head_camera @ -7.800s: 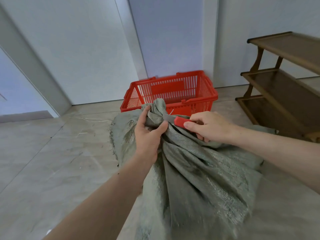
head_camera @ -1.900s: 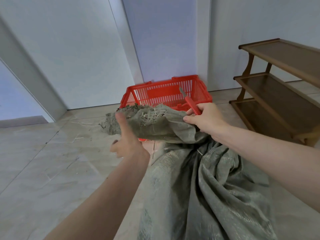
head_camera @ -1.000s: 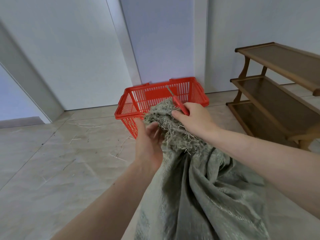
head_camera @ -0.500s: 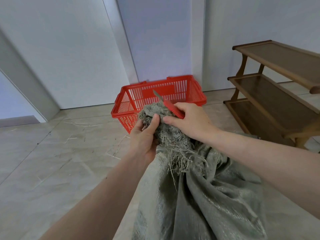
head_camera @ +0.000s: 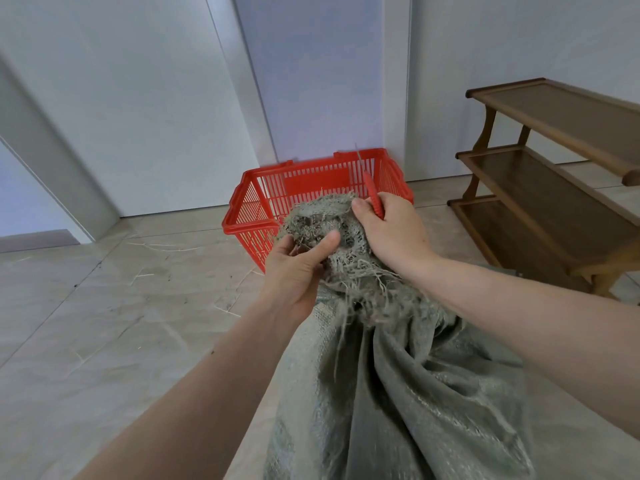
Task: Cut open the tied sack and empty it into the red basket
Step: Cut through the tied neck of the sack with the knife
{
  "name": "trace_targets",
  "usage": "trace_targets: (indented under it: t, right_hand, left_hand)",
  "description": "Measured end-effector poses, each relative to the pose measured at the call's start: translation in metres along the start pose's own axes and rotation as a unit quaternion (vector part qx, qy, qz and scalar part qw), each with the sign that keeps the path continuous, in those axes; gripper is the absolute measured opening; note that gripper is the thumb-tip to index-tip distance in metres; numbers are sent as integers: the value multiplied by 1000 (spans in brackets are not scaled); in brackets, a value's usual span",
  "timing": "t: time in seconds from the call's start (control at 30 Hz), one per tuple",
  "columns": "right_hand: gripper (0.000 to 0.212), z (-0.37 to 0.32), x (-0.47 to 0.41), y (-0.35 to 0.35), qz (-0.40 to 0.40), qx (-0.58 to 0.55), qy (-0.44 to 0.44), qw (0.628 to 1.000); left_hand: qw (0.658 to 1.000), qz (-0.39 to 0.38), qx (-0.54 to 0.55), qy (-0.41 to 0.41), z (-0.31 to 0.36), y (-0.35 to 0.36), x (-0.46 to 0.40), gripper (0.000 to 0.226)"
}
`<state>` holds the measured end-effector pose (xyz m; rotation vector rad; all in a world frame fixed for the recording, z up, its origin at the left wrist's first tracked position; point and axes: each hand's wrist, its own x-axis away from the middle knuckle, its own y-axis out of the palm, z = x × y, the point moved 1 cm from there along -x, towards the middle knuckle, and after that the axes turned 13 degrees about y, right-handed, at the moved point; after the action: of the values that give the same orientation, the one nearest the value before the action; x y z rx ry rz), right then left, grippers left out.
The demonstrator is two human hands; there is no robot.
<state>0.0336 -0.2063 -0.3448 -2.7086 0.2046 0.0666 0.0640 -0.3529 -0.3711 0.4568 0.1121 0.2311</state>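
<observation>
Fingers of both hands grip the sack (head_camera: 391,393)'s frayed mouth, right hand (head_camera: 389,230) also clasping half-hidden knife (head_camera: 372,188).

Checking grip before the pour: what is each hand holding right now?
Left hand: grips the sack's frayed top.
Right hand: holds the red knife and the sack's top.

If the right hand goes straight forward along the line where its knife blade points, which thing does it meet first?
Probably the far wall of the red plastic basket. The right hand holds the red-handled knife, blade up and away, beside the frayed grey woven sack. Depth is unclear.
</observation>
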Motion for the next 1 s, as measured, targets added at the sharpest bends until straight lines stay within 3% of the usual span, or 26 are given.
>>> trace_targets:
  t: [0.2,0.27,0.4,0.57,0.7,0.8,0.87,0.93,1.0]
  right_hand:
    - [35,3,0,-7,39,79,-65,994]
    - [35,5,-2,-7,45,102,-63,992]
    - [35,4,-6,-6,42,149,-64,986]
    - [7,-12,0,-7,0,55,-69,996]
    - [41,-19,4,-5,-49,54,-43,996]
    - [32,-16,3,-6,-44,73,-26,996]
    - [34,-13,0,-8,-33,29,-1,999]
    - [35,-12,-4,-9,-24,-30,37,999]
    - [32,-7,-9,-11,-24,-73,73,994]
  left_hand:
    - [999,7,45,10,3,-9,-8,22]
    - [998,11,60,4,2,-8,-8,13]
    - [996,19,92,2,4,-3,-5,26]
    - [997,-12,69,24,9,5,3,41]
    - [996,-44,76,14,13,10,8,50]
    - [996,-34,78,-26,18,14,11,57]
    - [997,8,78,-10,15,9,5,61]
    - [996,35,84,20,12,0,-3,81]
    - [995,48,85,36,12,-10,-9,77]
